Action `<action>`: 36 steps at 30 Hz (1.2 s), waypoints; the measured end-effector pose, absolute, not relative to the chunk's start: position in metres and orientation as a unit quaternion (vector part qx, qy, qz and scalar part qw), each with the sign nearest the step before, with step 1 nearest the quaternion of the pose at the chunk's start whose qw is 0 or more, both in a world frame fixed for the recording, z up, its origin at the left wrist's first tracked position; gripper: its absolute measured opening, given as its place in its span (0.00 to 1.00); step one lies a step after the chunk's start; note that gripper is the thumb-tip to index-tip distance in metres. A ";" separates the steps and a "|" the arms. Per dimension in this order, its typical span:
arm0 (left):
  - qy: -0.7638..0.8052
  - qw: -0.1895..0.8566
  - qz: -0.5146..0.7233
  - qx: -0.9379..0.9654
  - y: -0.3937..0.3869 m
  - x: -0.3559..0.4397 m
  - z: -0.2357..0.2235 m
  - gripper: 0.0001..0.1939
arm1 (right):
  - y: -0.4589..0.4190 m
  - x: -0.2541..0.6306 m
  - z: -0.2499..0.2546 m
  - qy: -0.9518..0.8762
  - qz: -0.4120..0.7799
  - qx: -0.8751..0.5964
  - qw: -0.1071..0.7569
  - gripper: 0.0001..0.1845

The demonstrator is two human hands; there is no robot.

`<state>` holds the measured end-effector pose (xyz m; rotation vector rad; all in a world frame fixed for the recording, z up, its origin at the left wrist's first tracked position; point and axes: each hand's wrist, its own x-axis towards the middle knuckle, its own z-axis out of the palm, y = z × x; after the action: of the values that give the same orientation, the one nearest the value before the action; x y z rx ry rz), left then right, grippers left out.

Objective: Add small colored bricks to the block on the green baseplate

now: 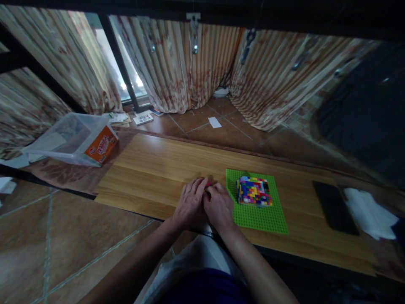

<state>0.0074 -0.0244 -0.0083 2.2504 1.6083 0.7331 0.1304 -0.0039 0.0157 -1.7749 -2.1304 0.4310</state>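
At the near edge of the wooden board, my left hand (190, 202) and my right hand (219, 206) meet with their fingers curled together. Small toy bricks (208, 185), a bit of red and dark colour, peek out between the fingertips; the fingers hide most of them. Just to the right of my right hand lies a green studded baseplate (256, 221). On it stands a block built of many-coloured bricks (254, 192), apart from both hands.
A clear plastic bin (60, 156) with an orange label stands at the left. A black flat slab (335, 207) and a white cloth-like bundle (370, 213) lie at the right. Books (143, 118) and a white paper (214, 122) are on the tiled floor before striped curtains (171, 67).
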 end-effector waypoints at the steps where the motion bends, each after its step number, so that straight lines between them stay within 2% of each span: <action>1: 0.562 0.137 0.250 0.777 -0.024 0.009 -0.009 0.41 | -0.003 0.130 0.016 -0.752 0.153 -0.621 0.163 0.09; 5: 0.574 0.141 0.253 0.766 -0.021 0.013 -0.008 0.40 | -0.001 0.132 0.020 -0.756 0.158 -0.611 0.175 0.08; 10: 0.558 0.157 0.272 0.769 -0.014 0.019 -0.004 0.46 | -0.003 0.167 0.041 -0.755 0.133 -0.576 0.283 0.10; 12: 0.553 0.159 0.277 0.770 -0.009 0.023 -0.003 0.44 | 0.002 0.193 0.052 -0.754 0.117 -0.564 0.315 0.10; 14: 0.546 0.159 0.281 0.773 -0.004 0.027 -0.002 0.37 | 0.011 0.222 0.061 -0.746 0.095 -0.572 0.327 0.11; 17: 0.517 0.163 0.284 0.791 0.003 0.029 -0.003 0.27 | 0.029 0.259 0.066 -0.759 0.073 -0.577 0.293 0.13; 21: 0.479 0.169 0.296 0.809 0.007 0.026 -0.006 0.19 | 0.049 0.280 0.062 -0.802 0.084 -0.539 0.244 0.12; 27: 0.470 0.165 0.305 0.812 0.006 0.024 -0.007 0.16 | 0.058 0.280 0.059 -0.829 0.083 -0.520 0.189 0.12; 36: 0.477 0.170 0.291 0.812 0.006 0.024 -0.006 0.14 | 0.058 0.282 0.056 -0.816 0.127 -0.515 0.228 0.12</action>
<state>0.0240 0.0064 -0.0058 2.3068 1.3552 0.8264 0.2816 0.0575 0.0557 -1.4182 -2.2481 0.3492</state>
